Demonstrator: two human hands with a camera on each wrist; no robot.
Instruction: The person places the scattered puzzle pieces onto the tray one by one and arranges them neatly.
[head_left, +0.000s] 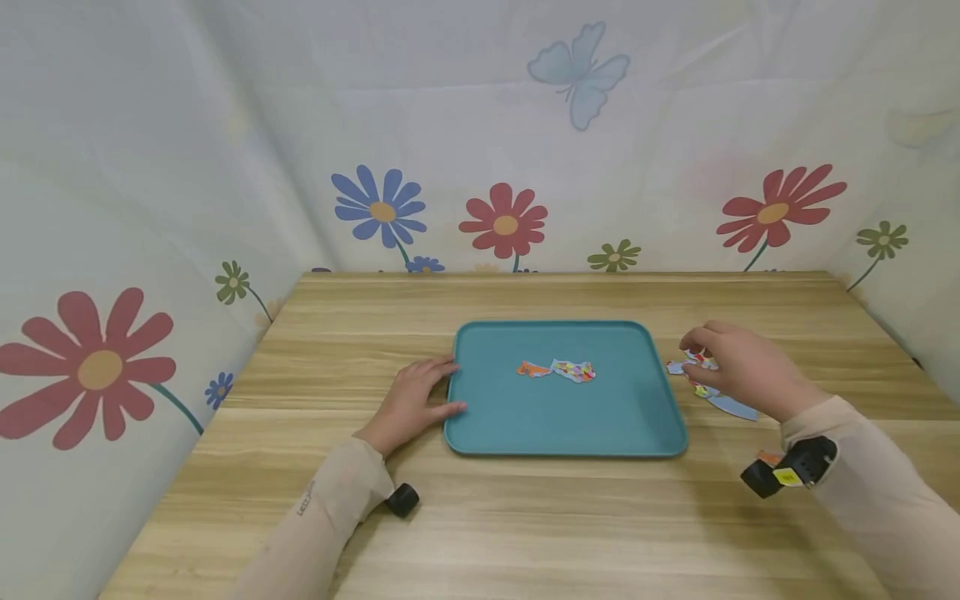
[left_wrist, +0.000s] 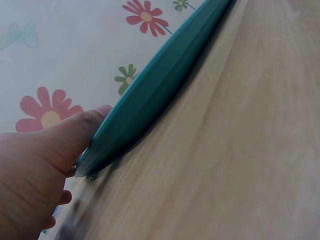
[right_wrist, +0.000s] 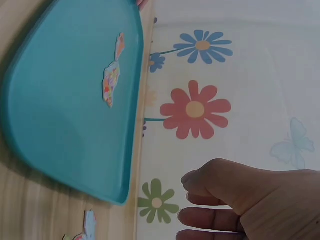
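A teal tray (head_left: pixel 562 429) lies on the wooden table. My left hand (head_left: pixel 408 400) holds its left rim, the thumb (left_wrist: pixel 75 132) laid over the edge. On the tray are two flat irregular cut-outs, an orange piece (head_left: pixel 534 369) and a multicoloured piece (head_left: pixel 573 371), end to end. My right hand (head_left: pixel 750 367) is over a small group of similar flat pieces (head_left: pixel 705 390) right of the tray and partly covers them. Its fingers are loosely bent, and in the right wrist view nothing shows between thumb and fingers (right_wrist: pixel 210 217).
One piece of the group on the right is a plain blue strip (head_left: pixel 733 407). Another bit of orange (head_left: pixel 768 457) shows beside the right wrist camera (head_left: pixel 761 479). Behind the wooden table (head_left: pixel 525 517) hangs a white cloth (head_left: pixel 450 108) printed with flowers and a butterfly.
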